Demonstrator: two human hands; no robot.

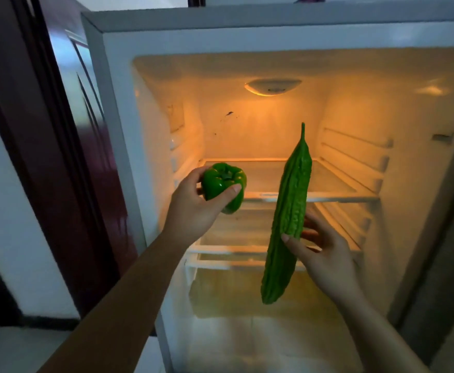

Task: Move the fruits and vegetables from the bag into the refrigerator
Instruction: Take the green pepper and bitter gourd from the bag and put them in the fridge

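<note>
the pepper [223, 184] sits in the left hand [193, 208], thumb curled over its front and fingers wrapped behind, held at the left front edge of the top shelf [328, 181]. the gourd [287, 219] stands nearly upright, stem end up, pinched near its middle by the right hand [325, 259], thumb in front and fingers behind, in front of the shelves. both are at the mouth of the open fridge [247, 41], lit amber by a lamp [273, 86] in its back wall. a lower shelf [228, 249] lies beneath. a dark red door [67, 157] stands left of the fridge.
</note>
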